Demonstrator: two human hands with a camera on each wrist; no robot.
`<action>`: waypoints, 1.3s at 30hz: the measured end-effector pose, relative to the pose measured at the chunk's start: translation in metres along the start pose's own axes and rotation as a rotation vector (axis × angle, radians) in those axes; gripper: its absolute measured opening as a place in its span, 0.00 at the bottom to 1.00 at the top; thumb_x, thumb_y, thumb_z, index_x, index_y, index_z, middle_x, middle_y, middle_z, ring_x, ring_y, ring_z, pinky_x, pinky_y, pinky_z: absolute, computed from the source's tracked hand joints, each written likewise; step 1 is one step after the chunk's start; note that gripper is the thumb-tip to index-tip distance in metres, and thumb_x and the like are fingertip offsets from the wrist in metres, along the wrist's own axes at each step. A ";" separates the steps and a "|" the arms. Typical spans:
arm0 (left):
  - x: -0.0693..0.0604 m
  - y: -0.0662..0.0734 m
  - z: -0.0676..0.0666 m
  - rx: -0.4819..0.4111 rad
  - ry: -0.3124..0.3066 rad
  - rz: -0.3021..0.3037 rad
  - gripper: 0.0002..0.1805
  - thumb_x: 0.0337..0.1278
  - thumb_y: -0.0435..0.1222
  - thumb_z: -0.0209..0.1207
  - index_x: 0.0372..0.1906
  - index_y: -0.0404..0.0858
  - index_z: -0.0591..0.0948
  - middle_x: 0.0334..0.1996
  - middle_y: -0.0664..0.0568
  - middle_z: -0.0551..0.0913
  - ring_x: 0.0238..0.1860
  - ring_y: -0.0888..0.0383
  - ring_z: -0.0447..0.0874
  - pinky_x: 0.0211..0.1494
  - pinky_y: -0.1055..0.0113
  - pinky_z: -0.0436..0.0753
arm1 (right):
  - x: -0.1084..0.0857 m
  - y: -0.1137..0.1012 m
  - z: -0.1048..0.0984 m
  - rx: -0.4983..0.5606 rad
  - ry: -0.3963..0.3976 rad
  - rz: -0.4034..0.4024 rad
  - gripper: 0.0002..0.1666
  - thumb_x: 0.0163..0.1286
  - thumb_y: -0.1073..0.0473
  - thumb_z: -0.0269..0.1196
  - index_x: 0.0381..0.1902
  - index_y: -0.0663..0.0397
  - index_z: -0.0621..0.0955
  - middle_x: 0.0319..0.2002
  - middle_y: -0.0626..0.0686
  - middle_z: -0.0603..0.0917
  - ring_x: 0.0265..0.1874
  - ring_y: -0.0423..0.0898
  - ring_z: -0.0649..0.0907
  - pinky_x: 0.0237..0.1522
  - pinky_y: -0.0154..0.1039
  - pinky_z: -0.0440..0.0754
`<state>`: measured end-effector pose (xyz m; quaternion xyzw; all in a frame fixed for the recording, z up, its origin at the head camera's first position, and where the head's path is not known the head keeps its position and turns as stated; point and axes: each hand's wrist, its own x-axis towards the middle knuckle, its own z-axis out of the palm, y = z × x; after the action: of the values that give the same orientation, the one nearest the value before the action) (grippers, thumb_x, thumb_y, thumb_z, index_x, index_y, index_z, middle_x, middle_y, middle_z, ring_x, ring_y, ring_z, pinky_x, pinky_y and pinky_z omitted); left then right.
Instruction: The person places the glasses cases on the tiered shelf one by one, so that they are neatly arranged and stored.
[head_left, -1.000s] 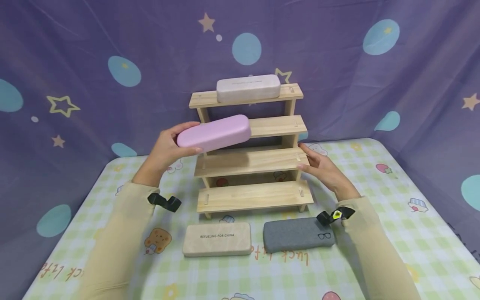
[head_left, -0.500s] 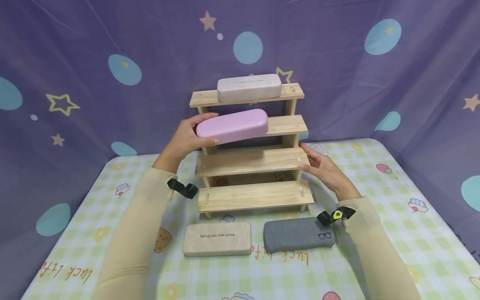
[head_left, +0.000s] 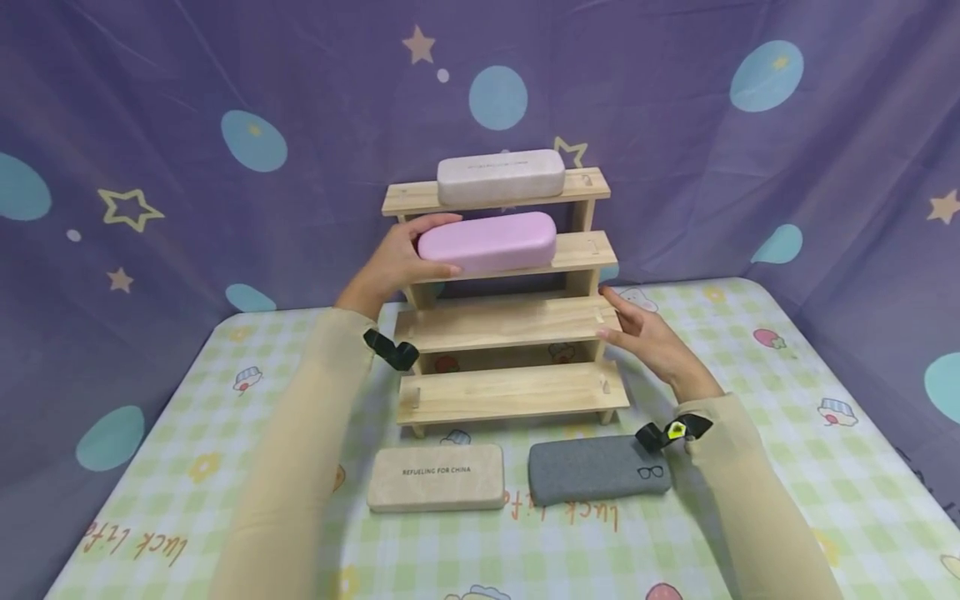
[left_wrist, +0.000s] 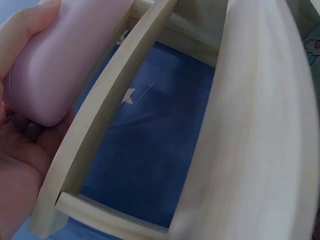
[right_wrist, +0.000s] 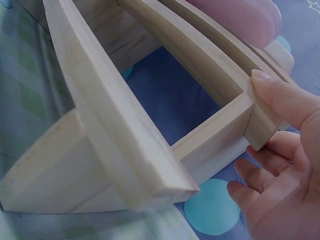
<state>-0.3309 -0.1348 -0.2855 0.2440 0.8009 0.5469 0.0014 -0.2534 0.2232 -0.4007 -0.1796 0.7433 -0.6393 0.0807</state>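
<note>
My left hand [head_left: 396,260] grips the left end of a pink glasses case [head_left: 491,242], thumb in front and fingers behind. The case is level at the second tier from the top of a stepped wooden rack [head_left: 510,392]; whether its underside touches that board is hard to tell. In the left wrist view the pink case [left_wrist: 60,60] lies along the board's edge. My right hand [head_left: 648,340] pinches the right end of the rack's third board, and the right wrist view has its thumb [right_wrist: 272,90] on top. A whitish glasses case [head_left: 501,177] sits on the top tier.
On the checked tablecloth [head_left: 187,433] in front of the rack lie a beige case [head_left: 437,492] with lettering and a grey case [head_left: 585,471] with a glasses print. A purple curtain [head_left: 337,100] hangs close behind the rack.
My left hand has carried the pink case rightward and up, from in front of the rack's left side to the second tier. Its tilt has levelled out. The right hand keeps its place.
</note>
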 end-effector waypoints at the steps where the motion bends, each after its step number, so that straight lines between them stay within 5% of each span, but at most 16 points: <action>1: 0.002 0.000 0.000 0.001 -0.003 -0.005 0.40 0.32 0.25 0.74 0.61 0.36 0.74 0.55 0.45 0.77 0.45 0.55 0.73 0.46 0.68 0.74 | -0.001 0.000 0.000 0.002 0.000 0.002 0.43 0.69 0.65 0.57 0.74 0.58 0.47 0.75 0.54 0.43 0.72 0.51 0.48 0.69 0.39 0.54; 17: 0.020 -0.001 0.005 0.011 -0.065 -0.072 0.42 0.32 0.31 0.75 0.62 0.40 0.73 0.53 0.46 0.76 0.48 0.53 0.73 0.53 0.63 0.73 | -0.002 -0.004 0.000 0.001 0.007 0.024 0.43 0.70 0.64 0.57 0.74 0.55 0.47 0.75 0.53 0.45 0.72 0.51 0.49 0.68 0.39 0.56; 32: 0.021 0.000 0.009 0.112 -0.135 -0.052 0.41 0.36 0.30 0.73 0.64 0.37 0.71 0.56 0.44 0.75 0.49 0.53 0.72 0.56 0.63 0.70 | -0.001 -0.002 0.002 0.022 0.000 0.009 0.43 0.69 0.66 0.56 0.74 0.58 0.46 0.75 0.55 0.44 0.72 0.53 0.50 0.65 0.32 0.61; 39: 0.015 -0.001 0.009 0.113 -0.100 -0.058 0.43 0.39 0.30 0.73 0.67 0.38 0.68 0.61 0.45 0.71 0.51 0.52 0.72 0.57 0.62 0.71 | -0.002 -0.001 0.001 0.012 -0.006 0.004 0.43 0.70 0.65 0.56 0.74 0.56 0.46 0.75 0.54 0.43 0.73 0.51 0.47 0.68 0.35 0.55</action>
<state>-0.3415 -0.1215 -0.2858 0.2471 0.8361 0.4878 0.0435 -0.2514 0.2228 -0.3999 -0.1795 0.7397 -0.6430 0.0852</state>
